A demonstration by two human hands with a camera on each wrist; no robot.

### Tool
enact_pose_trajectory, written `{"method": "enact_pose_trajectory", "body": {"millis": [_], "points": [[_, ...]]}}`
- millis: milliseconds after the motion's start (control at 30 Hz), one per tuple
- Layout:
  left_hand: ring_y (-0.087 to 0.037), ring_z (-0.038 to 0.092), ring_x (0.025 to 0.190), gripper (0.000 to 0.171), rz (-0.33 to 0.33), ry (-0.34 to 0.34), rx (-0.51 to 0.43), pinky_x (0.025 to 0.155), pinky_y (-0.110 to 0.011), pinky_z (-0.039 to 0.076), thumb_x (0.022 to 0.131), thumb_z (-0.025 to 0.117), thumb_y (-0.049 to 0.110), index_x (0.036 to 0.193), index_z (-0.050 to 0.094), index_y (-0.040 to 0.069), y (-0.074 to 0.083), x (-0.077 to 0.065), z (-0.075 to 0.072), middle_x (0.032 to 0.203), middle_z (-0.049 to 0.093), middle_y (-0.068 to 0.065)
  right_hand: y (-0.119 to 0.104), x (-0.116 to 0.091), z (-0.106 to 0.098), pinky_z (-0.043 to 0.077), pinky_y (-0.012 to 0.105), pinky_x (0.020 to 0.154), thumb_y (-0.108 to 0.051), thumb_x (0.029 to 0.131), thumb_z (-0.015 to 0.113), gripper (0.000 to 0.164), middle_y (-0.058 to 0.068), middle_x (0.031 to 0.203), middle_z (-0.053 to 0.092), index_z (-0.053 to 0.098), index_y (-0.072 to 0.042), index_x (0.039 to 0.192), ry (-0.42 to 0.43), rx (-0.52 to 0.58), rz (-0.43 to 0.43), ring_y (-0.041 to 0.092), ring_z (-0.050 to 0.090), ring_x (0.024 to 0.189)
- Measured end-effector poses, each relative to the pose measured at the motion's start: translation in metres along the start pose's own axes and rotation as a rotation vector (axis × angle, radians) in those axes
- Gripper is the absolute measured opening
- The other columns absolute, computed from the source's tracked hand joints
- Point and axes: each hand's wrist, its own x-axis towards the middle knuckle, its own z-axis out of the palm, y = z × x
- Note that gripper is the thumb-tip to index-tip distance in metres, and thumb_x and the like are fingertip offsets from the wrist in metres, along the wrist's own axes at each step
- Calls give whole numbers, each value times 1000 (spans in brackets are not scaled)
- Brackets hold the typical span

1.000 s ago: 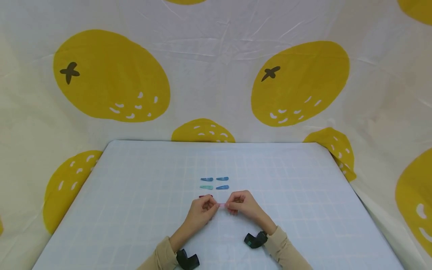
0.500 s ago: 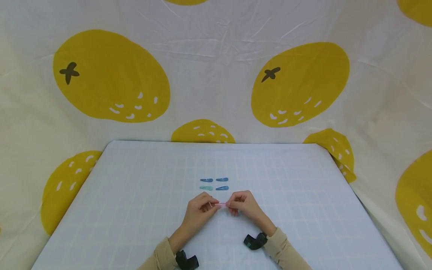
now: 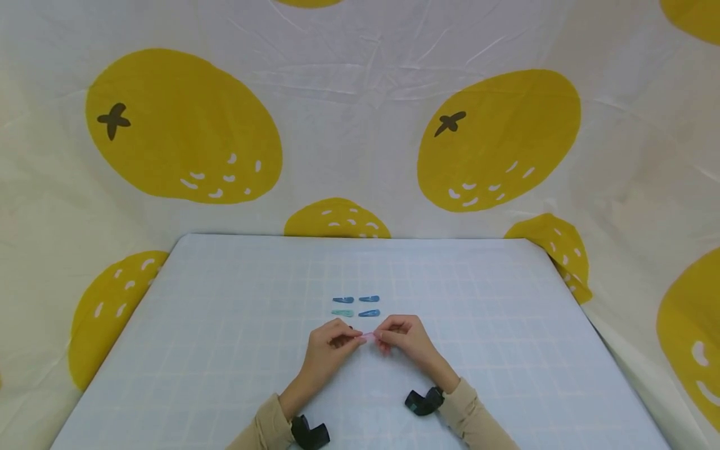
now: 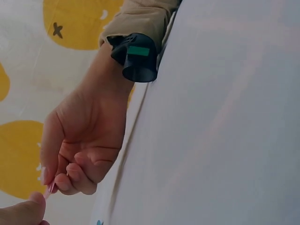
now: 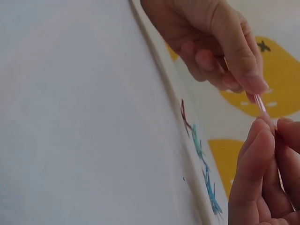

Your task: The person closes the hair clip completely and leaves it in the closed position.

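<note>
Between my two hands a pink hair clip (image 3: pixel 368 335) is held up over the table. My left hand (image 3: pixel 328 344) pinches its left end between thumb and fingers, and my right hand (image 3: pixel 407 339) pinches the other end. The right wrist view shows the pale pink clip (image 5: pixel 260 104) spanning the short gap between the fingertips. Just behind the left fingers lies a dark red clip (image 5: pixel 183 112), mostly covered by that hand in the head view. Beyond the hands are a teal clip (image 3: pixel 342 312) and blue clips (image 3: pixel 369 313).
The teal and blue clips lie in two short rows on the pale checked tablecloth (image 3: pixel 484 325). Behind the table hangs a white curtain (image 3: pixel 349 137) with large yellow fruit prints. Each wrist carries a black camera mount (image 3: pixel 423 402).
Both hands have shifted slightly forward with the pink clip, which now slants up toward the right. My left hand has come to cover most of the red clip.
</note>
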Motion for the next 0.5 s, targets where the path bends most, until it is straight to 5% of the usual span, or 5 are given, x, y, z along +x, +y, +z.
{"method": "enact_pose_trajectory", "body": {"millis": [167,367,500], "points": [[-10,54,64,11,-68,17,-24,57,-21,48,78,84,12,86,77,16,3,3,-2,80,68,6,-4,1,2,54,29,59,-7,93,68,15,20,79,68,71,7,95,14,7,7,23,60,60],[-15,55,64,10,-156,25,-29,58,-22,47,78,82,3,85,77,6,27,9,-4,80,69,-2,-8,2,3,55,29,60,-6,93,68,22,20,79,69,67,13,104,46,39,19,15,62,61],[-15,55,64,10,-173,9,-26,58,-22,47,79,83,11,88,78,12,20,13,-2,80,68,4,-10,2,1,55,28,62,-7,93,68,24,18,81,70,67,14,105,85,61,23,15,63,64]]}}
